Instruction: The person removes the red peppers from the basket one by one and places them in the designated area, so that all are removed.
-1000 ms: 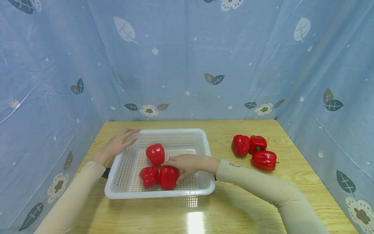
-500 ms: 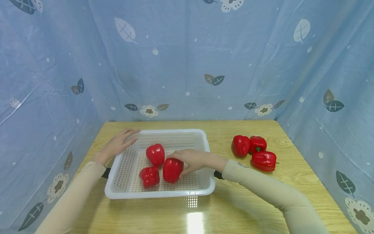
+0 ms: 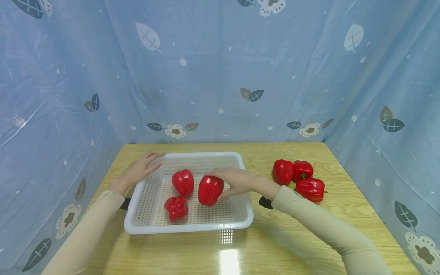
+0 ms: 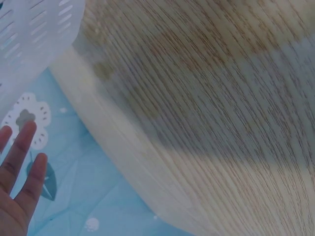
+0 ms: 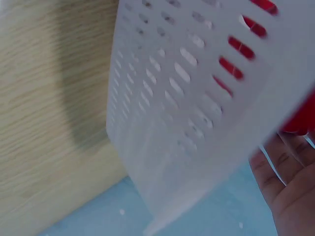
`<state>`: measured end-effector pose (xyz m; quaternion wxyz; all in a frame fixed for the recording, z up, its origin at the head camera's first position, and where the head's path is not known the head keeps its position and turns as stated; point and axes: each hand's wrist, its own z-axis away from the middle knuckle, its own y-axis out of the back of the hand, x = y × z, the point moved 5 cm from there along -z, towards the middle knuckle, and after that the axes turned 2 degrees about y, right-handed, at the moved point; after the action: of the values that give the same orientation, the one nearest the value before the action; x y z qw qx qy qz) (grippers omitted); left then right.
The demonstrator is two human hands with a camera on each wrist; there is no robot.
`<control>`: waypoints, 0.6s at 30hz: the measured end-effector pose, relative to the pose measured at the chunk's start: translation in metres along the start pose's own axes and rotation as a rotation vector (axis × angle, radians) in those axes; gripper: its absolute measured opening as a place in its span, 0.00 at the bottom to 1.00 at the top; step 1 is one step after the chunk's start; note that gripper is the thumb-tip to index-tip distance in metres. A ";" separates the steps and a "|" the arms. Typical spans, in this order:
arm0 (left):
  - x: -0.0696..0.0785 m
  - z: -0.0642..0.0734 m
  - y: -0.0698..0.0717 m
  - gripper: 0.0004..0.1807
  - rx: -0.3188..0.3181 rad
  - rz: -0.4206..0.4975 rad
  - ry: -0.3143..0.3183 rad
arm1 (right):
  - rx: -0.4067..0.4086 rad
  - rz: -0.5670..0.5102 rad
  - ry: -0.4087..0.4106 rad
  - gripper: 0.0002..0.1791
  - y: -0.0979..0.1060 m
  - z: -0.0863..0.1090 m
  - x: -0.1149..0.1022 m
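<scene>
Compared with a second earlier, the held red pepper [image 3: 210,191] had moved right and toward the far side, away from its two neighbours, and the right hand [image 3: 235,180] had gone with it, while the left hand [image 3: 137,170] hadn't really budged. The right one was pinching it, thumb on the near side and fingers over the far side, and it looked raised off the basket floor, though I wouldn't swear to that. The pepper sat just left of that palm and slightly nearer the viewer, long axis mostly near-to-far with the far end leaning right, so the right was easily the closer of the two hands. The left had its fingers straight and spread at the far left corner of the white basket [image 3: 187,230]; couldn't tell if it was pressing on the rim. For writing, there was just a tiny dark mark on the right sleeve [image 3: 323,217], too small to read, and no labels I could spot on anything else. Left of the held one, two more peppers [image 3: 183,182] sat inside. Right of the basket, on the wood-grain surface [image 3: 259,152], three loose peppers [image 3: 283,172] were bunched together, the nearest with its green stem pointing right. Blue leaf-and-flower curtain [image 3: 220,72] behind everything.
</scene>
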<state>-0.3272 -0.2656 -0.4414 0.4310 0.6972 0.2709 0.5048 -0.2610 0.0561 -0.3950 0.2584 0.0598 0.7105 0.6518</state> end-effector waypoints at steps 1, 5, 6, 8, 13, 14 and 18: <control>0.000 0.000 0.000 0.28 0.000 0.000 -0.004 | 0.011 0.002 0.001 0.44 0.003 0.002 0.001; 0.000 0.001 0.000 0.28 0.004 0.004 -0.010 | 0.040 -0.009 -0.019 0.44 0.012 0.009 0.004; 0.000 0.001 0.000 0.28 0.003 0.004 -0.012 | 0.045 -0.023 -0.026 0.44 0.014 0.011 0.004; 0.000 0.001 0.001 0.28 0.005 0.004 -0.014 | 0.058 -0.042 -0.042 0.44 0.018 0.015 0.006; 0.000 0.001 0.000 0.28 0.003 -0.005 -0.018 | 0.116 -0.083 -0.058 0.45 0.029 0.027 0.011; 0.000 0.001 0.000 0.28 0.003 -0.003 -0.016 | 0.128 -0.086 -0.060 0.45 0.031 0.029 0.012; 0.000 0.001 0.000 0.27 0.004 -0.005 -0.015 | 0.160 -0.103 -0.072 0.45 0.038 0.039 0.018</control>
<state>-0.3262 -0.2661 -0.4415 0.4330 0.7012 0.2705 0.4977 -0.2688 0.1040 -0.3646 0.3113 0.0670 0.7526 0.5764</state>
